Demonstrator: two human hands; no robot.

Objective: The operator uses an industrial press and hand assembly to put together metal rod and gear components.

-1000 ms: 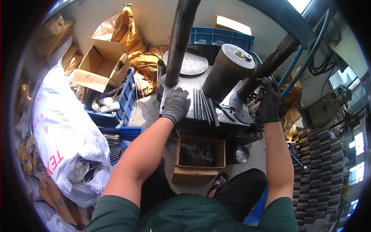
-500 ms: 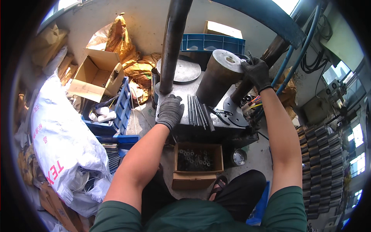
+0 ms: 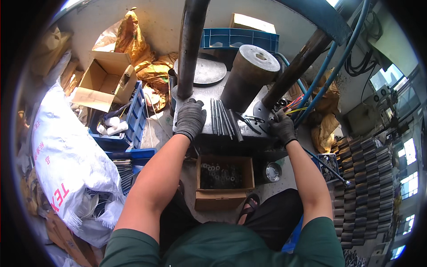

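The step was judged a setup pause. The gloved left hand (image 3: 190, 118) was laid flat, fingers spread, on the steel press table (image 3: 202, 100), just beside the dark rods (image 3: 221, 118) at 3 o'clock. The right hand (image 3: 282, 129) was curled, holding nothing discernible. Next, 1 rod would need pinching.

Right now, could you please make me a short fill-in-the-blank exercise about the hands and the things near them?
1. Both hands wear dark ____.
2. The left hand rests flat on the metal table, just left of a row of thin dark ____.
3. The cardboard box on the floor below the table holds small dark metal ____.

Missing words: gloves; rods; parts
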